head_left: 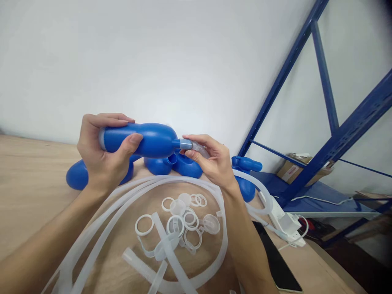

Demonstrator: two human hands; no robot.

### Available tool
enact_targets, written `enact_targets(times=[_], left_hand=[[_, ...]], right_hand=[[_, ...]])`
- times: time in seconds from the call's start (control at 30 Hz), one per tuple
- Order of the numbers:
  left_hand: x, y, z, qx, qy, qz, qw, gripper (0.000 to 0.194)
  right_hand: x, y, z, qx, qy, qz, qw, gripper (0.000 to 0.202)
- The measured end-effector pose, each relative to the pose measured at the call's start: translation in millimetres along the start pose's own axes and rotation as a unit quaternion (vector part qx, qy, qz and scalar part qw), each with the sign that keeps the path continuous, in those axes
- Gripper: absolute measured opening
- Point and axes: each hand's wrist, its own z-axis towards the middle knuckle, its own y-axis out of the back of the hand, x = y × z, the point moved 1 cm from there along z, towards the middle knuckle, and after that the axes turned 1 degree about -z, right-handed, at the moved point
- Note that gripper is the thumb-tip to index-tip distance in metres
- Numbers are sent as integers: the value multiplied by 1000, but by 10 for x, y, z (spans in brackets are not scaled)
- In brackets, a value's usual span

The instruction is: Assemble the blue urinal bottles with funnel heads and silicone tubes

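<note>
My left hand [105, 149] is wrapped round the wide end of a blue plastic bottle [153, 140], thumb along its front. The bottle lies sideways above the table, its narrow neck pointing right and a pale grey ring at its left end. At the neck, my right hand [211, 157] pinches the grey end fitting of a translucent corrugated hose [199, 149]. That fitting meets the bottle's neck; how deep it sits I cannot tell. The rest of this hose passes behind my right fingers. Below lie white plastic rings [144, 225] and translucent caps [211, 224].
Several more blue bottles [187, 165] stand or lie behind my hands. Long translucent hoses [214, 267] loop over the wooden table [36, 175]. On the right are a black phone [275, 261], a white power strip [283, 220] and a blue metal shelf [324, 196] with cardboard boxes [290, 169].
</note>
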Motion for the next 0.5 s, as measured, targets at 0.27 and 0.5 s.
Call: enact_targets(times=[0.27, 0.5], left_hand=[[56, -13, -41, -10, -31, -31, 999, 39], [52, 32, -28, 71, -3, -29, 997, 49]], right_hand=[[8, 16, 18, -21, 5, -57, 998, 30], [-2, 128, 17, 6, -5, -89, 996, 37]])
